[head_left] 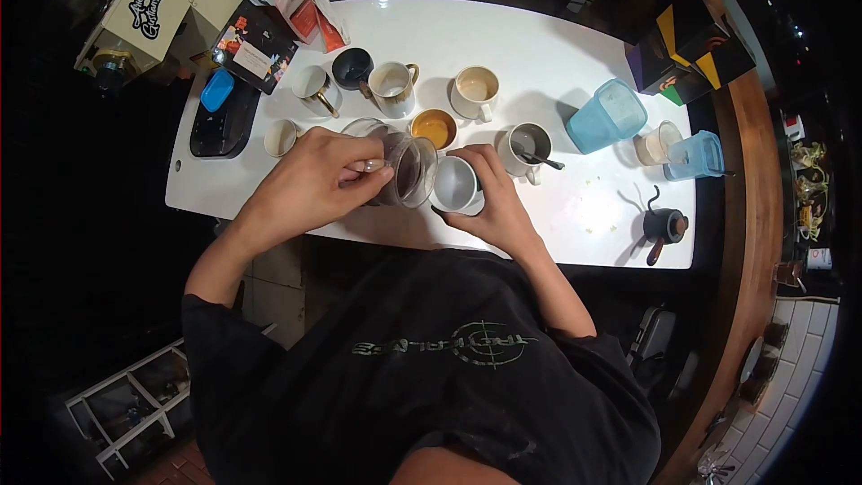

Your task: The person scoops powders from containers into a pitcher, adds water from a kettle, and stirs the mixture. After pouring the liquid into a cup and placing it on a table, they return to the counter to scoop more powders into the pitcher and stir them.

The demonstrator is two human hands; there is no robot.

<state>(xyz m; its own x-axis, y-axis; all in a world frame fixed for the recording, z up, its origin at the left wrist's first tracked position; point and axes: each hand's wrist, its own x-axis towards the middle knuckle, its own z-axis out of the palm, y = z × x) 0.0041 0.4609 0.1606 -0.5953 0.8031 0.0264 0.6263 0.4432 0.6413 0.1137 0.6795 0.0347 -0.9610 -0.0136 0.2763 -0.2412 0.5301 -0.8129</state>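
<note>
My left hand [319, 181] is closed round the handle of a clear glass coffee server [415, 172], which is tipped to the right. Something dark shows through its glass. The server's rim is right at the mouth of a small white cup [456, 183], and my right hand [499, 207] is wrapped round that cup from the right. Just behind them sits an amber-coloured bowl [435, 127]. A mug with a spoon in it [528, 149] stands beyond my right fingers, and a small pale cup [281, 137] is by my left knuckles.
Several mugs, among them a cream mug [475, 92], stand across the white table [557, 216]. Blue plastic containers [609, 117] and a black gooseneck kettle [665, 225] are on the right. A scale [220, 126], a black box [254, 47] and a cream machine [157, 9] occupy the left.
</note>
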